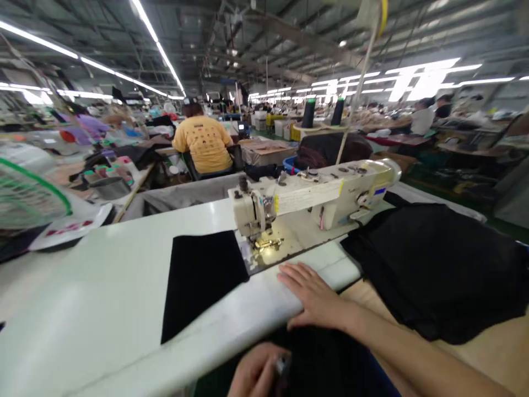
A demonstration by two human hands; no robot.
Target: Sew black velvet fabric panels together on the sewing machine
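Observation:
My right hand [314, 295] lies on the white table edge in front of the sewing machine [306, 193], fingers stretched out and thumb apart. Low in the view, my left hand [258, 370] is closed around a small grey metallic object [283, 364], blurred and mostly hidden, its kind unclear. Dark cloth lies beneath this hand, over my lap. A flat black fabric panel [202, 278] rests on the table left of the needle area, its right edge close to the lit presser foot [266, 243]. Neither hand touches that panel.
A pile of black fabric pieces [438, 264] covers the right side. Two dark thread cones [308, 114] stand behind the machine. At the left is a green-rimmed fan [37, 187]. A person in a yellow shirt [203, 143] sits ahead, facing away.

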